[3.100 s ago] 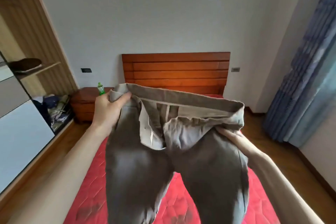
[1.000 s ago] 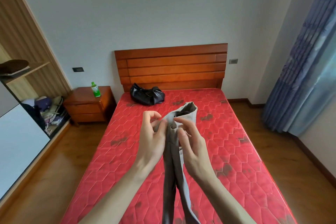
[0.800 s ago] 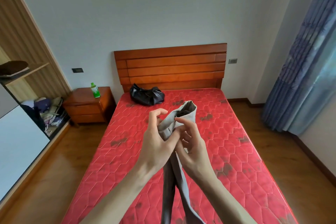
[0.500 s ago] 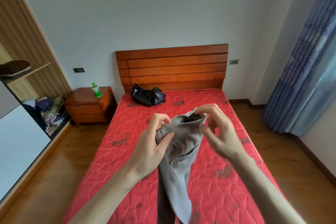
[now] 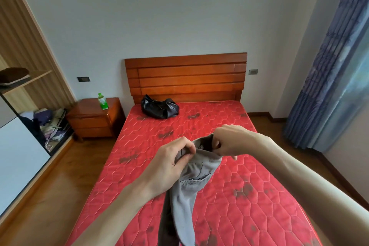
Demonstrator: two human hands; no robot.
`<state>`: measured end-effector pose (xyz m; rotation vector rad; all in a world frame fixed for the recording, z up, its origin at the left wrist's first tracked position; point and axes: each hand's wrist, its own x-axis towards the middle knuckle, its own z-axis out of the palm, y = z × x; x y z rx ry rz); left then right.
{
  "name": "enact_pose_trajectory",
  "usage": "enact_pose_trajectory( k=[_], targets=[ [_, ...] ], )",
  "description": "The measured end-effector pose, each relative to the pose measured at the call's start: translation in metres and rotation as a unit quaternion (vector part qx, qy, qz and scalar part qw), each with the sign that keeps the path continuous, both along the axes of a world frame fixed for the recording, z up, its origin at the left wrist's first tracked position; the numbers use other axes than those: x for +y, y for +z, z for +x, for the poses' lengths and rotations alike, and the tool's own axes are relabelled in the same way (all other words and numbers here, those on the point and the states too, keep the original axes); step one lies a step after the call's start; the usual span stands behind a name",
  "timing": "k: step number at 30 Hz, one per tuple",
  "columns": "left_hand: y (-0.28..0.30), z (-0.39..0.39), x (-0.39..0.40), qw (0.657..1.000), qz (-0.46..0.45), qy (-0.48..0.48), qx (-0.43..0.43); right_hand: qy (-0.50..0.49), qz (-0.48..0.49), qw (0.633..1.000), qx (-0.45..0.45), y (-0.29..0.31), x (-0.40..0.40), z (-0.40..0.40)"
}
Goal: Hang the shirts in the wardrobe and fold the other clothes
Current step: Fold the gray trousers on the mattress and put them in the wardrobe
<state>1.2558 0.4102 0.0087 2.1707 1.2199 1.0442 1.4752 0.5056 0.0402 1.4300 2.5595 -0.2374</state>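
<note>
Holding grey trousers [image 5: 191, 181] up over the red mattress [image 5: 249, 195], both hands at the waistband. Left hand [image 5: 169, 162]: thumb and curled fingers pinch the near-left end of the band. Right hand [image 5: 231, 142]: fingers curled over the far-right end, gripping the band from above. The 2 hands are close together, the band bunched short between them.

Trousers doubled lengthwise, legs hanging straight down and running out of the bottom of the view. A back pocket slit shows on the upper panel. Darker inner layer visible along the left edge of the hanging legs.

Mattress quilted in a hexagon pattern, dark blotches scattered across it. Black bag [image 5: 159, 108] lies slumped at the head of the mattress, against the wooden headboard [image 5: 185, 78].

Left of the bed: wooden nightstand [image 5: 93, 120] with 1 green bottle [image 5: 102, 101] upright on top. Farther left, open wardrobe [image 5: 24, 70]: a dark folded item on a shelf, a loose heap of clothes [image 5: 50, 122] on its floor. Blue curtain [image 5: 335, 66] along the right wall.
</note>
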Motion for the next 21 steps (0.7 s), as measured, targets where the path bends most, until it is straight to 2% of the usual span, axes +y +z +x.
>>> enact_pose_trajectory(
  k=[4, 8, 12, 14, 18, 21],
  targets=[
    [-0.006, -0.004, -0.002, 1.000, 0.012, -0.006, 0.023, 0.018, 0.003, 0.998, -0.059, -0.005, -0.003, -0.010],
    [-0.008, -0.011, -0.002, 0.999, 0.028, -0.003, 0.038, 0.039, -0.044, 0.998, -0.028, -0.006, -0.004, -0.007],
    [-0.014, -0.014, -0.001, 0.998, 0.035, -0.005, 0.047, 0.094, 0.002, 0.996, -0.011, -0.022, -0.008, -0.007],
    [-0.016, -0.019, -0.001, 0.998, 0.030, -0.002, 0.051, 0.095, 0.001, 0.995, 0.031, -0.030, -0.009, 0.000],
    [-0.018, -0.031, 0.000, 0.998, 0.017, 0.006, 0.057, 0.103, 0.006, 0.978, 0.183, -0.034, -0.014, 0.016],
    [-0.023, -0.037, 0.000, 0.995, 0.024, -0.001, 0.101, 0.098, 0.019, 0.961, 0.260, -0.031, -0.020, 0.020]
  ],
)
